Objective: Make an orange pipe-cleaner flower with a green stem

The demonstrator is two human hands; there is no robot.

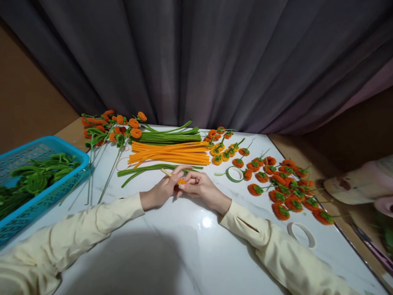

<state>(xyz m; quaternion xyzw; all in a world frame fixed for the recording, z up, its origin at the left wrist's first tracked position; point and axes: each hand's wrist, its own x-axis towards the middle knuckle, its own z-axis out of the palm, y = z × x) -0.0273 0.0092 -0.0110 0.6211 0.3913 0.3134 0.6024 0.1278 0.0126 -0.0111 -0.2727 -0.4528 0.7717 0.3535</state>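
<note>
My left hand (162, 190) is closed around a thin wooden stick (166, 172), whose pale end sticks out up and to the left. Against the stick, between my two hands, shows a short bit of orange pipe cleaner (182, 181). The fingers of my right hand (207, 190) pinch this orange piece; how it is wound is mostly hidden by the fingers. Just beyond my hands lie a few green pipe cleaners (144, 168), then a bundle of orange pipe cleaners (168, 153) and a bundle of green ones (172, 136).
Orange fuzzy flowers (281, 196) with green backs spread at the right, near a green tape roll (235, 174) and a white ring (301, 234). Yellow-orange flower heads (217, 159) lie nearer the middle. Stemmed flowers (135, 132) are back left, beside a blue basket (82, 157) of green leaves.
</note>
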